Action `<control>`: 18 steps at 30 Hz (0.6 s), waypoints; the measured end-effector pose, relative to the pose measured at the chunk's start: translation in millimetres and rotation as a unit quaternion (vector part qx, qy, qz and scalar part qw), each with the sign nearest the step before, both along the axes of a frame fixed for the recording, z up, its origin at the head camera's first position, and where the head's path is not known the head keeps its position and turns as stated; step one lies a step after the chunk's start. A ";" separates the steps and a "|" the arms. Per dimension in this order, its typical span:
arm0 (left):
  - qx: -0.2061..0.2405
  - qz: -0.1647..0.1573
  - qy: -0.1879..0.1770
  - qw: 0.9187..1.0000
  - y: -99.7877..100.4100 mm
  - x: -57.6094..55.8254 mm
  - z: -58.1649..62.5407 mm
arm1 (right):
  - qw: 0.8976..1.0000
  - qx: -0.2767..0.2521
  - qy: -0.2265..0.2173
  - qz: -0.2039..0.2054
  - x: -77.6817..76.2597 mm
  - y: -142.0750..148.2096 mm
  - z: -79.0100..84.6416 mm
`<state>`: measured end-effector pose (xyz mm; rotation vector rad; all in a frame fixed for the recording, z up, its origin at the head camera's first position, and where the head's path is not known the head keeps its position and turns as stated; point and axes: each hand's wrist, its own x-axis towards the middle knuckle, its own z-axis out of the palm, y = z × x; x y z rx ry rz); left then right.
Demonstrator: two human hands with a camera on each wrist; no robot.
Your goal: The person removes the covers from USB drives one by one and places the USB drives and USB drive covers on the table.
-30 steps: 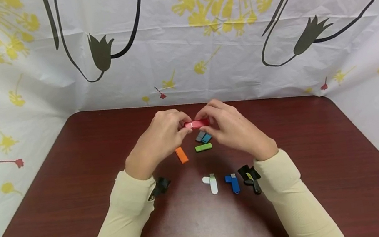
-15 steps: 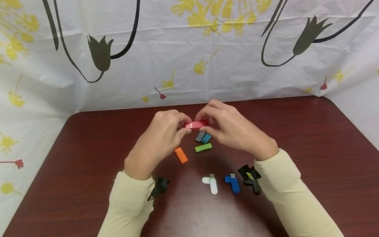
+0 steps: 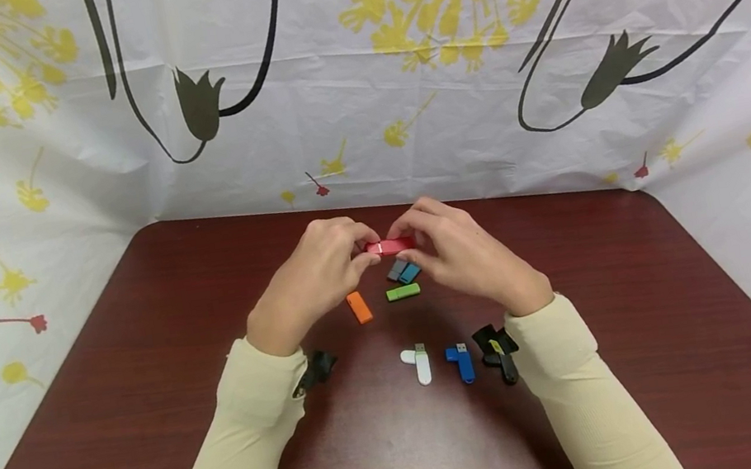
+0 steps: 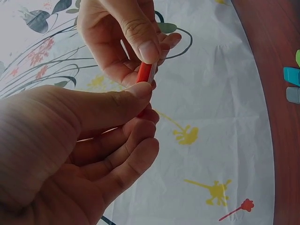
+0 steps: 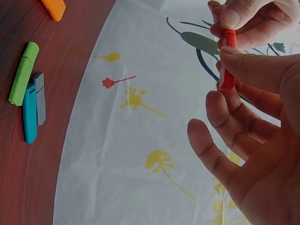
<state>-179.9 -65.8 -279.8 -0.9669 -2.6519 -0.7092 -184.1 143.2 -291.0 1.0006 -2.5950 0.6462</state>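
A red USB flash drive (image 3: 394,245) is held up over the far part of the table, lying crosswise between both hands. My left hand (image 3: 315,274) pinches its left end between thumb and fingertips, and my right hand (image 3: 463,252) pinches the right end the same way. A thin pale line crosses the drive near the left fingertips. In the left wrist view, part of the red drive (image 4: 144,71) shows between the two thumbs. The right wrist view shows its long red side (image 5: 227,80) under the right thumb, with the other fingers spread loosely below.
On the dark red table (image 3: 144,376) lie orange (image 3: 360,308), green (image 3: 403,292), teal (image 3: 410,272) and grey (image 3: 397,269) flash drives. Nearer are white (image 3: 423,368), blue (image 3: 466,365) and black (image 3: 508,369) ones with connectors out. A patterned cloth (image 3: 335,91) hangs behind.
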 end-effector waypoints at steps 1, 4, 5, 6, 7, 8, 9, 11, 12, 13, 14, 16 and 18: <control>0.000 0.001 -0.001 1.000 0.2 0.0 0.2 | 1.000 0.000 -0.001 0.000 0.1 0.2 0.1; 0.001 0.003 -0.001 1.000 0.6 -0.3 0.2 | 1.000 0.001 -0.002 -0.001 0.1 0.4 0.5; 0.001 0.003 0.000 1.000 0.7 -0.6 0.2 | 1.000 0.001 -0.002 -0.001 0.2 0.3 0.8; 0.001 0.002 0.001 1.000 0.6 -0.8 0.2 | 1.000 0.002 -0.002 -0.001 0.0 0.4 0.9; 0.001 -0.001 0.002 1.000 0.3 -1.2 0.1 | 1.000 0.004 -0.002 -0.001 -0.3 0.7 1.1; -0.001 -0.002 0.005 1.000 -0.8 -1.4 0.3 | 1.000 0.007 -0.001 -0.002 -0.7 1.4 1.3; -0.004 -0.001 0.009 1.000 -2.4 -1.8 0.7 | 1.000 0.010 0.003 -0.007 -1.3 2.8 1.6; -0.003 0.008 0.016 1.000 -7.9 -2.8 1.7 | 1.000 0.008 0.010 -0.021 -3.0 8.7 1.8; 0.000 0.017 0.018 1.000 -11.6 -3.4 2.3 | 0.999 0.005 0.014 -0.032 -3.5 12.9 2.1; 0.004 0.027 0.021 0.999 -15.6 -3.8 3.2 | 0.999 0.002 0.019 -0.045 -4.0 17.5 2.4; 0.010 0.037 0.025 0.999 -19.7 -4.3 3.9 | 0.998 -0.003 0.024 -0.058 -4.4 22.4 2.7; 0.029 0.054 0.027 0.998 -26.4 -5.2 5.2 | 0.997 -0.017 0.029 -0.075 -5.1 30.8 3.6; 0.042 0.060 0.030 0.997 -29.9 -5.2 6.5 | 0.996 -0.022 0.028 -0.082 -5.1 35.4 5.1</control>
